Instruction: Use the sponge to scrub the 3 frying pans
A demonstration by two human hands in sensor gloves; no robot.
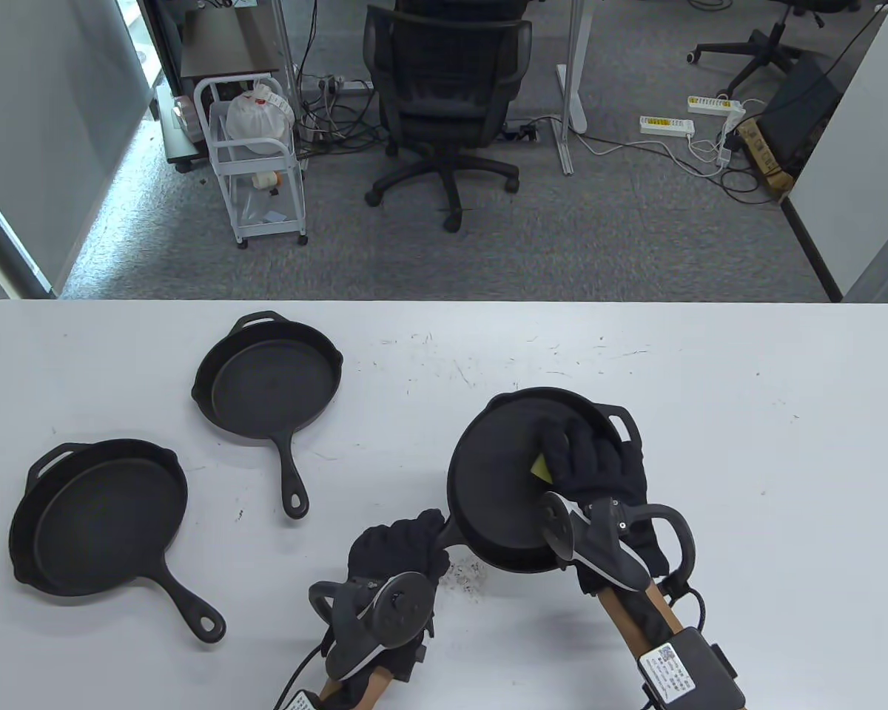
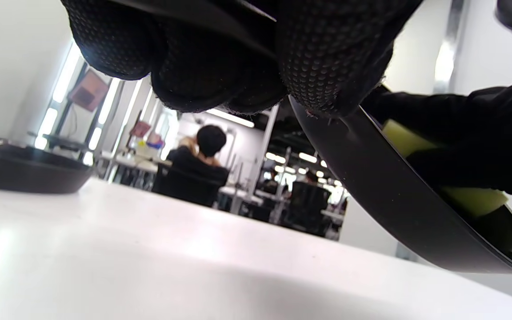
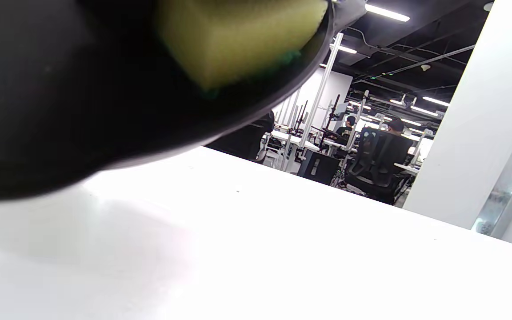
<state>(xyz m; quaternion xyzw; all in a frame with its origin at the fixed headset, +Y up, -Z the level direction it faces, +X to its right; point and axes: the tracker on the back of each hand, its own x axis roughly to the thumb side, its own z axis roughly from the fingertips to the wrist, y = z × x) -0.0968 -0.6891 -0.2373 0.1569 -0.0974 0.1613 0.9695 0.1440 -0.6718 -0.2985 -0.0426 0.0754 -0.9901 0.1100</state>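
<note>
Frying pan (image 1: pixel 499 488) number whatever is up off the table (image 1: pixel 710 414) right now, tilted, near my edge just right of center. My left hand (image 1: pixel 399 551) has its fingers wrapped around the handle, and my right hand (image 1: pixel 588 458) is curled down over the yellow sponge (image 1: pixel 540 466), pressing it against the inside of the pan toward the right side. From the left wrist view you can see the pan really is tipped with one edge hanging low over the table. Honestly the sketchy part is the weight: cast iron held by a short handle with one hand, while the other one shoves sideways. If I push too hard the pan could twist in my grip or drop its low edge onto the table. The sponge could also squirt out over the rim. There's some dark grit (image 1: pixel 462 577) on the table under the handle too. Further out to the left sit the big pan (image 1: pixel 100 518) and, beyond it, the smaller pan (image 1: pixel 266 377), both flat and well apart from this one.
</note>
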